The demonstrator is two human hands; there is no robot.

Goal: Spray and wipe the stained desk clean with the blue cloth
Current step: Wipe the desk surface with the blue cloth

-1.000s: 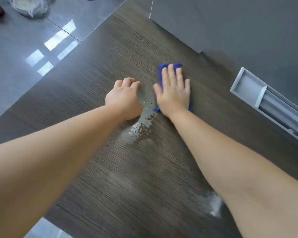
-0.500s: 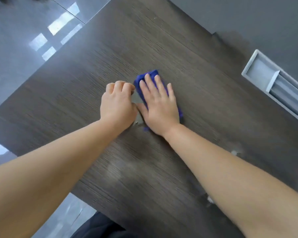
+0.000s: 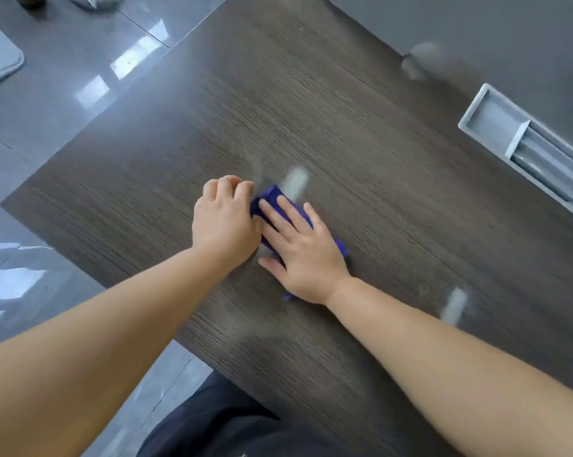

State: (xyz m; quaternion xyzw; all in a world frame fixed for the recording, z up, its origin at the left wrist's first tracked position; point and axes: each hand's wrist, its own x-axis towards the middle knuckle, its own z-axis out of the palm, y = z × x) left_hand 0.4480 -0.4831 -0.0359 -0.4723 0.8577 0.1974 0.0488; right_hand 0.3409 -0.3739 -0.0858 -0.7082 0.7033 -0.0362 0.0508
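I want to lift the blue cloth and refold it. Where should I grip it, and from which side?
Probably the far end of the blue cloth, pinched from the far side: it lies flat on the desk, the right hand presses on most of it, and that end sticks out furthest.

Under your right hand the cloth is deep blue; the desk around it, dark brown woodgrain.

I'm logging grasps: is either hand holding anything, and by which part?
Nothing is gripped: the right hand presses flat on top of the cloth; the left hand is a fist beside it.
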